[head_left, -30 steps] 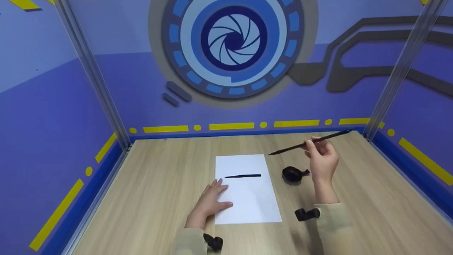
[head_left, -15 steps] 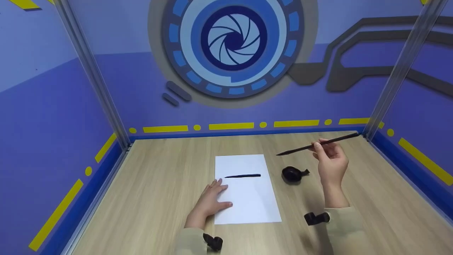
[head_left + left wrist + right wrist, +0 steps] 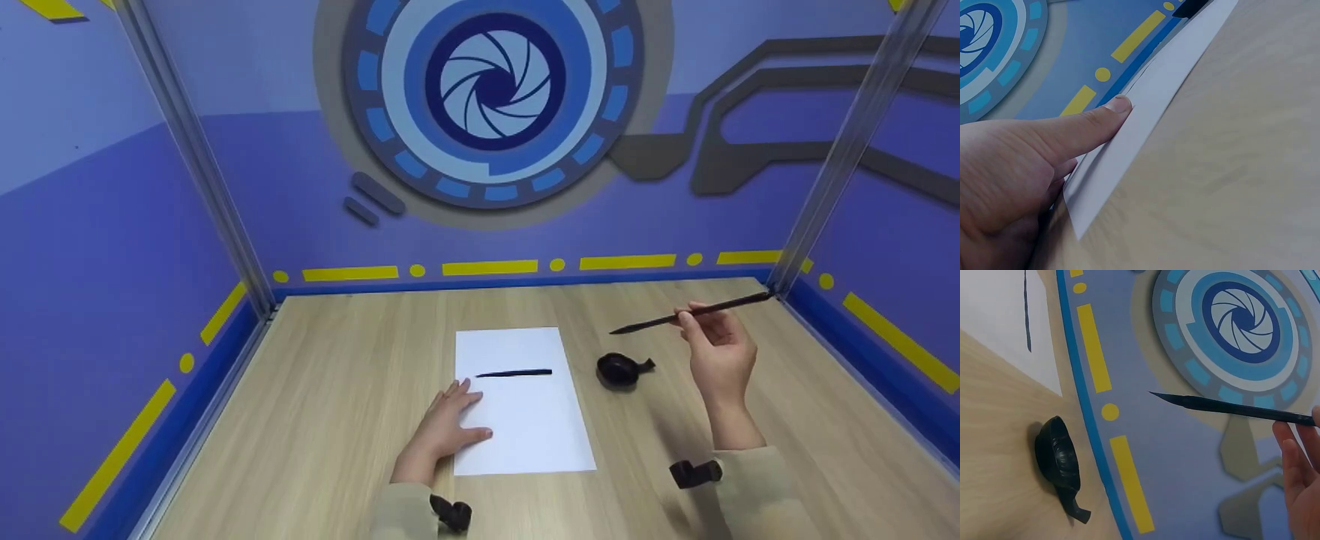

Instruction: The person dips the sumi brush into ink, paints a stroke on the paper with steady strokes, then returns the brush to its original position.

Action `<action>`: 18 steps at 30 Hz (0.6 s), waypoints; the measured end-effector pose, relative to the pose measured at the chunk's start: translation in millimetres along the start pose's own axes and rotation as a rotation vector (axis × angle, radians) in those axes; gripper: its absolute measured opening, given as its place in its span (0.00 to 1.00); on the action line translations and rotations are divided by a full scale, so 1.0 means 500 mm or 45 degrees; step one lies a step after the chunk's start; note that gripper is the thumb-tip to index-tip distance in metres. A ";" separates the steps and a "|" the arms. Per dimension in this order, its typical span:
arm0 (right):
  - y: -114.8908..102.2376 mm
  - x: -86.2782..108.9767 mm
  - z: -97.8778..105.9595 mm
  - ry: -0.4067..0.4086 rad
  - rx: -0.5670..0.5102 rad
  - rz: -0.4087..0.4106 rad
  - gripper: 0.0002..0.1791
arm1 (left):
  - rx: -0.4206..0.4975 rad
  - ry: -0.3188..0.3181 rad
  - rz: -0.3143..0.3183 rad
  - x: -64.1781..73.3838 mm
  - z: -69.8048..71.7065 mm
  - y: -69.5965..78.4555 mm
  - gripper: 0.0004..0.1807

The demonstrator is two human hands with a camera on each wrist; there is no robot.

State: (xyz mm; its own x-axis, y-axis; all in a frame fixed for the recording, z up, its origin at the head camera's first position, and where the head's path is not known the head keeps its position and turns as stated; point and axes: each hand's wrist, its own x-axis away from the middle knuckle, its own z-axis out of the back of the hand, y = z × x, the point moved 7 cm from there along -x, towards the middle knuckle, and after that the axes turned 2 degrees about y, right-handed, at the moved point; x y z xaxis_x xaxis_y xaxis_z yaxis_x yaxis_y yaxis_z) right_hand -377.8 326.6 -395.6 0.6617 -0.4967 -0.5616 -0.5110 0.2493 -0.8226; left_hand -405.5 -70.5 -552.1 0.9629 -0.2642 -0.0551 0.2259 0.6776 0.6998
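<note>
My left hand [image 3: 441,427] rests with spread fingers on the left edge of a white sheet of paper [image 3: 525,427]. In the left wrist view its thumb [image 3: 1092,126] lies over the paper. Across the sheet runs one thick black stroke [image 3: 514,373], tapering at its left end. Up at the right, my right hand [image 3: 721,356] pinches a dark ink brush [image 3: 645,325] near the middle of its handle. The brush is held slantwise above the table, and its pointed tip [image 3: 1168,397] points left. Below the tip stands a small black bowl [image 3: 619,371] with a short handle, right of the paper.
The wooden tabletop [image 3: 337,375] ends at a blue and purple back wall [image 3: 262,180] with yellow marks. Metal posts [image 3: 847,142] stand at the back corners. A black camera mount sits on each wrist at the sleeves.
My right hand has moved right and slightly toward me with the brush, so the tip is now over by the bowl instead of the paper's corner. The left hand stays still.
</note>
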 end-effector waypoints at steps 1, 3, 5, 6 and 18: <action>0.000 0.001 0.002 -0.013 0.017 0.024 0.13 | -0.001 0.001 -0.006 0.000 0.000 0.000 0.38; 0.000 0.003 0.006 -0.035 0.054 0.075 0.12 | -0.004 0.001 -0.010 0.001 0.001 0.000 0.38; -0.001 0.005 0.009 -0.062 0.086 0.146 0.11 | -0.003 0.003 -0.013 0.001 0.001 0.000 0.38; -0.002 0.006 0.010 -0.078 0.100 0.189 0.10 | -0.003 0.003 -0.013 0.001 0.001 -0.001 0.39; -0.009 0.036 -0.004 -0.381 0.310 0.713 0.18 | -0.009 0.012 -0.029 0.002 0.004 0.003 0.38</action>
State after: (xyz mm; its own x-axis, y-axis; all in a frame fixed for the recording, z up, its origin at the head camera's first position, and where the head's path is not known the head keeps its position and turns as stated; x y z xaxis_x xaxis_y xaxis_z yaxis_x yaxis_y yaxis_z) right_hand -364.6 314.7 -402.0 0.4745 0.0043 -0.8803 -0.7060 0.5992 -0.3776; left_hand -404.6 -71.0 -549.6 0.9589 -0.2732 -0.0773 0.2486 0.6762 0.6935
